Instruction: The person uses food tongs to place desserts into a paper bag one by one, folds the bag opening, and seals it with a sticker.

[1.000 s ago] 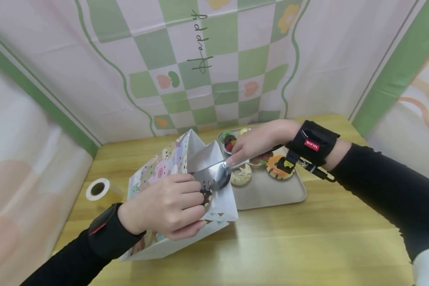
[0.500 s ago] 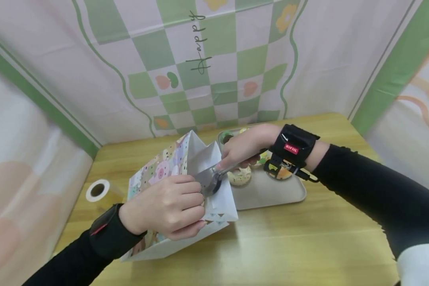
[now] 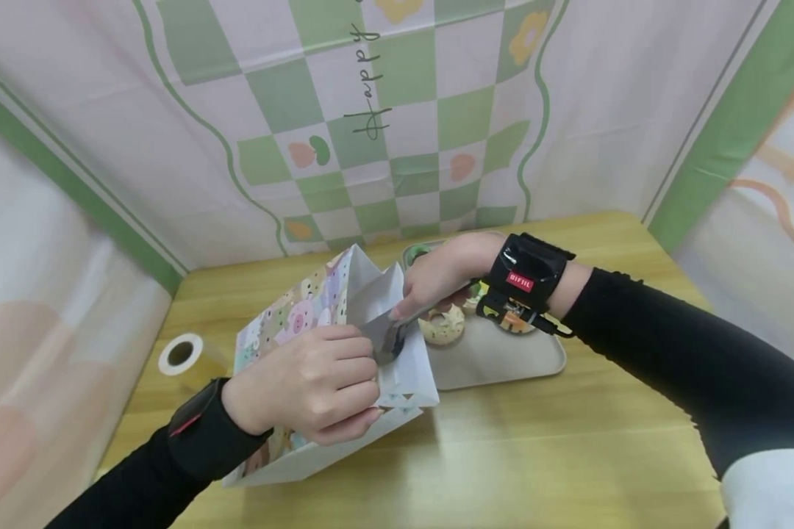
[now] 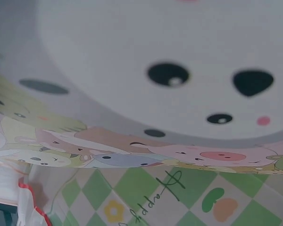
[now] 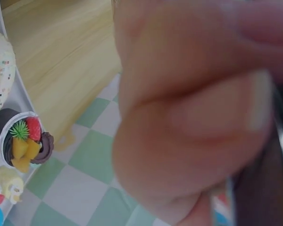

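A paper gift bag (image 3: 298, 312) printed with cartoon animals sits on the table, its white-lined mouth facing right. My left hand (image 3: 311, 382) grips the edge of that mouth, fingers curled over it. Metal serving tongs (image 3: 392, 338) are held in my right hand (image 3: 445, 275), their head inside the bag's opening. What lies deeper in the bag is hidden behind my left hand. The right wrist view has my curled fingers (image 5: 193, 127) close up around the handle. Printed animal faces on the bag (image 4: 203, 42) fill most of the left wrist view.
A beige tray (image 3: 503, 364) behind my right hand bears a cream-topped donut (image 3: 445, 332), an orange donut (image 3: 517, 323) and other sweets, including a fruit-topped cup (image 5: 21, 141). At the left stands a roll of tape or labels (image 3: 188, 356). A checkered cloth (image 3: 403, 125) hangs behind.
My right hand has moved left and slightly down, carrying the tongs deeper into the bag. A dark donut visible at the tongs a second ago is out of sight. My left hand stays put.
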`<state>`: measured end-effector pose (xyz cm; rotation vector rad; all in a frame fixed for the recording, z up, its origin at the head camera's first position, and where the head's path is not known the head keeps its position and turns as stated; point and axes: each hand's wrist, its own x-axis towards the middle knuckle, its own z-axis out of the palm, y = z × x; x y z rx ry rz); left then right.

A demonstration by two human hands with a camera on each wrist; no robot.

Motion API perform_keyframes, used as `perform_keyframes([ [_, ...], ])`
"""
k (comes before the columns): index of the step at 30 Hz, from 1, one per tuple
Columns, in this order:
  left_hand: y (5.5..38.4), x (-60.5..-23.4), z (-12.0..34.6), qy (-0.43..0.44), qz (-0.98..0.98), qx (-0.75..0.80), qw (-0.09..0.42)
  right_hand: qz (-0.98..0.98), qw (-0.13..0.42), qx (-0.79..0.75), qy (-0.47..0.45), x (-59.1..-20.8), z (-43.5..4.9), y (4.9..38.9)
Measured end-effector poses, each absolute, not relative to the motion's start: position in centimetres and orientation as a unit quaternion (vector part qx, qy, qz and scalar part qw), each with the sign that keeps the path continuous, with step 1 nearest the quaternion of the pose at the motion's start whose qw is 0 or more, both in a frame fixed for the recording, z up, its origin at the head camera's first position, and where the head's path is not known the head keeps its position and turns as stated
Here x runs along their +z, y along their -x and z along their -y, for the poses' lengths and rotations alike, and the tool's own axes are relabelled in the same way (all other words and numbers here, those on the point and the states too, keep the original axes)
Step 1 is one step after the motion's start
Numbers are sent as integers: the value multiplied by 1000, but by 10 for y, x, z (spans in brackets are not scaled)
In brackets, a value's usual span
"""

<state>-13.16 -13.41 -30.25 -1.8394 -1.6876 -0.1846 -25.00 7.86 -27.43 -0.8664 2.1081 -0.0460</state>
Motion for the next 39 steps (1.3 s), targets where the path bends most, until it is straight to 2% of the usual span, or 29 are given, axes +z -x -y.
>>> perform_keyframes([
  [14,131,-305,133,693,644,-74,314,-840,437,19,320,-273,-60,245],
  [25,133,-304,132,700,632,-65,326,-823,420,54,378,-280,-46,247],
  [34,132,-304,132,699,632,-66,328,-825,446,50,342,-281,-37,245],
  [39,133,-304,132,698,631,-64,331,-839,450,55,303,-269,-43,241],
])
